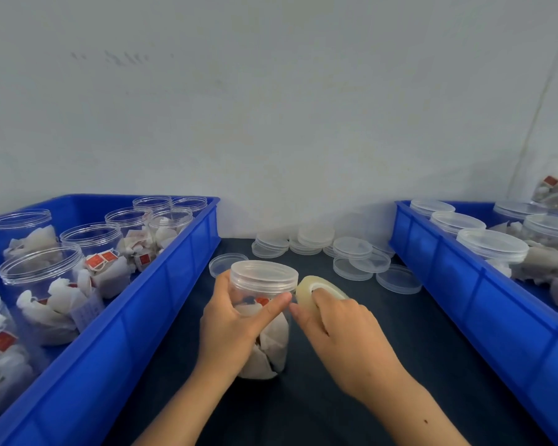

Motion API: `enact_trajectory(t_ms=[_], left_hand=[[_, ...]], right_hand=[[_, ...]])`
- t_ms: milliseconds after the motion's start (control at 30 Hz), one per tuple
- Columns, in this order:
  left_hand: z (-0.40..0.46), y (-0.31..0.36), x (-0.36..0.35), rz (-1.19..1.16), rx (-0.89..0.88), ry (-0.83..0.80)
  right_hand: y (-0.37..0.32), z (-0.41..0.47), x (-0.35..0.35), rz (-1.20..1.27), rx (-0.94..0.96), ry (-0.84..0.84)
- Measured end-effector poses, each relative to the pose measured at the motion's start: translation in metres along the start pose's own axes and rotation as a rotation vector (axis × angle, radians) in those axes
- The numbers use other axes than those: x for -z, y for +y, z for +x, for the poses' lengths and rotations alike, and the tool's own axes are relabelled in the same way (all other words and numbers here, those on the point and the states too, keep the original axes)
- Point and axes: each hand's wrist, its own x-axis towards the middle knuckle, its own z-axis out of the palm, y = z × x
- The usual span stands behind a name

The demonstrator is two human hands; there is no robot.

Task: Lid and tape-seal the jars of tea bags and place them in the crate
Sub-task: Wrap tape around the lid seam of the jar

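Note:
A clear plastic jar of tea bags (264, 336) stands upright on the dark table between two blue crates, with a clear lid (264, 274) on top. My left hand (236, 320) grips the jar's side, its thumb lying across the front just below the lid. My right hand (339, 329) holds a roll of clear tape (316, 289) right beside the jar, at lid height. Thumb tips of both hands nearly meet at the jar's right edge.
The left blue crate (142, 317) holds several open jars of tea bags. The right blue crate (464, 284) holds several lidded jars. Loose clear lids (355, 252) lie piled at the back of the table by the wall.

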Motion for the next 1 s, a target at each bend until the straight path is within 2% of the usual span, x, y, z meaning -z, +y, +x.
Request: enact_trajectory(t_ms=[67, 233, 367, 500, 800, 1000], left_hand=[[0.000, -0.001, 0.001, -0.001, -0.010, 0.005], [0.005, -0.003, 0.006, -0.054, -0.009, -0.012], [0.008, -0.004, 0.007, -0.095, -0.002, -0.075], [0.010, -0.003, 0.009, -0.104, -0.030, -0.128], [0.013, -0.001, 0.012, -0.148, -0.068, -0.247], [0.013, -0.005, 0.014, -0.236, 0.015, -0.264]], right_hand=[[0.001, 0.000, 0.003, 0.047, -0.004, -0.024], [0.004, 0.002, 0.012, -0.075, 0.048, 0.007], [0.012, 0.005, 0.014, -0.051, 0.024, 0.021], [0.018, 0.009, 0.014, -0.189, 0.052, 0.035], [0.024, 0.016, 0.007, -0.303, 0.097, -0.037], [0.019, 0.015, 0.002, -0.384, 0.094, -0.053]])
